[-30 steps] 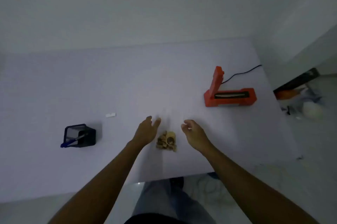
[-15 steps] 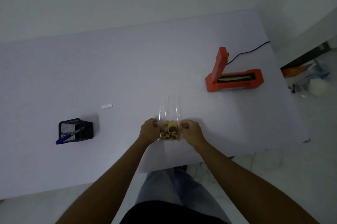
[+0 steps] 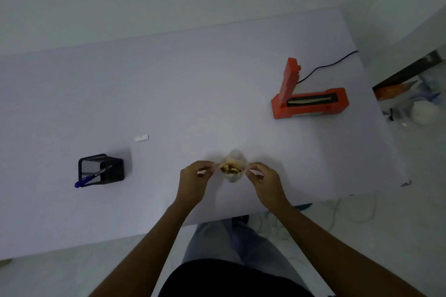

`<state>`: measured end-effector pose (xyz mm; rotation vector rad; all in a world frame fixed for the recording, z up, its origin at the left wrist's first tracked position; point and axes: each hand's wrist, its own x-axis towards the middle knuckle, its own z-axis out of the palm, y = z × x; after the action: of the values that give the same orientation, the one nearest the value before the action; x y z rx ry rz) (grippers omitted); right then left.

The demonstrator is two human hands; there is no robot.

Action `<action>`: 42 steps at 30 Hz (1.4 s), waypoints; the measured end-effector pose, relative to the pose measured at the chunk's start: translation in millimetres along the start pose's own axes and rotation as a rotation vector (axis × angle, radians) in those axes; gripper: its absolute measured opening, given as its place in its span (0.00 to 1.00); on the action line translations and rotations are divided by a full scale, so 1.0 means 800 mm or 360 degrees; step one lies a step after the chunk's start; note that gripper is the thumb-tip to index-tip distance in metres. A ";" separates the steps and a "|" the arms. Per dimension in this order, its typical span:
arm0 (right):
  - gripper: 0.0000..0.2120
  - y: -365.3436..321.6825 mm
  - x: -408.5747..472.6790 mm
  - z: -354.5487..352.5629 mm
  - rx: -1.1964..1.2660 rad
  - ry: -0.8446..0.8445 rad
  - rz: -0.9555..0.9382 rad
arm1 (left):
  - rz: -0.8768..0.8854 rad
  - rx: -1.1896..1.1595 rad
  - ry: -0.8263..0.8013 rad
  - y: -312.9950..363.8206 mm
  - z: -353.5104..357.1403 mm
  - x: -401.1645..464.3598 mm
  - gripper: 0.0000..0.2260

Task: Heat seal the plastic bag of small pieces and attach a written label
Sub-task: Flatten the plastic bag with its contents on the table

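Centrally, the small clear plastic bag of tan pieces (image 3: 231, 168) is held between both hands just above the pale lilac tabletop (image 3: 193, 94), its contents gathered in the middle. The left hand (image 3: 194, 182) pinches the bag's left edge between thumb and curled fingertips (image 3: 210, 166); the right hand (image 3: 265, 182) pinches the right edge in the same manner, so that the film is drawn out sideways between the two grips. Whether the bag's mouth faces up or away cannot be told, for the film is nearly invisible. Judged from this arrangement, the step in hand is the preparing of the open bag for sealing: nothing suggests a seal has been made, and no label is on the bag. Well beyond the right fingers and further to the right stands the orange heat sealer (image 3: 310, 101), its hinged arm raised and its dark sealing strip exposed, with a black cord (image 3: 325, 66) leading off the far table edge. Beyond the left fingers and to the left lies a small white label strip (image 3: 141, 138), and nearer, well left of the left hand, a black mesh pen holder (image 3: 101, 169) carries a blue pen (image 3: 85, 179). The next move probably calls for flattening the mouth of the bag, carrying it to the right, and laying it straight across the strip before the arm is pressed down; stray pieces on the seal line could spoil the weld.
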<state>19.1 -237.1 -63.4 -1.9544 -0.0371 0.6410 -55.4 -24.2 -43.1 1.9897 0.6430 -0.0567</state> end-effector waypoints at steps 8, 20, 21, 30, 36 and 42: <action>0.04 0.015 -0.003 0.004 -0.0087 -0.0095 -0.0070 | 0.0021 0.0033 0.0008 -0.005 0.008 -0.008 0.06; 0.03 0.017 -0.001 0.009 -0.0027 -0.0103 -0.0226 | 0.0059 0.0052 -0.0083 -0.025 0.009 -0.016 0.07; 0.04 0.018 0.000 0.009 -0.0004 -0.0110 -0.0198 | 0.0043 0.0049 -0.0111 -0.029 0.009 -0.014 0.07; 0.09 0.022 0.021 0.018 -0.0072 -0.0237 -0.0134 | -0.0069 0.0030 -0.0241 -0.034 0.017 0.002 0.06; 0.06 0.022 0.046 0.026 -0.0121 -0.0159 0.0060 | -0.0246 0.0041 -0.0169 -0.042 0.017 0.021 0.04; 0.05 0.013 0.063 0.023 -0.0069 -0.0296 0.0258 | -0.0453 -0.0165 -0.0258 -0.054 0.004 0.034 0.06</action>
<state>51.7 -211.5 -99.2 -1.9473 -0.0076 0.9350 -50.8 -0.4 -88.0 1.7617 0.8019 -0.3463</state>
